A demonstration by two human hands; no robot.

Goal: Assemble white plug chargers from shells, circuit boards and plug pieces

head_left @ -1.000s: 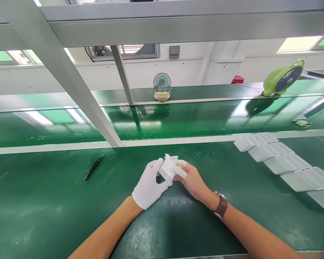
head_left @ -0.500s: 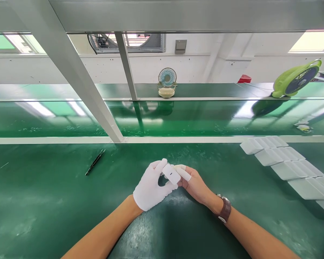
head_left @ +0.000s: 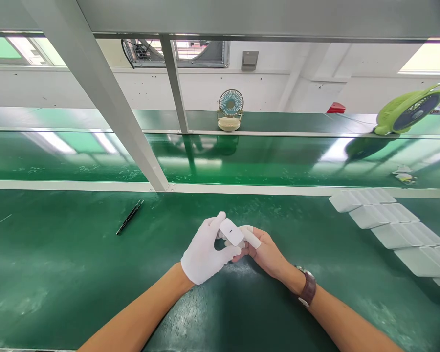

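Observation:
A small white charger with rounded edges and one dark slot in its face is held up over the green work surface. My left hand, in a white glove, grips it between the thumb below and the fingers above. My right hand has white covers on some fingertips and pinches the charger's right side. Its other fingers curl underneath, partly hidden behind the charger and the left thumb. A brown watch strap circles the right wrist.
Black tweezers lie on the green table to the left. Overlapping clear plastic trays stand at the right. A slanted grey post rises at the back left. A small fan and a green fan stand on the far shelf.
The charger has tilted slightly and shifted a little up and left between my hands. Both hands keep their hold, and the camera view has moved a little.

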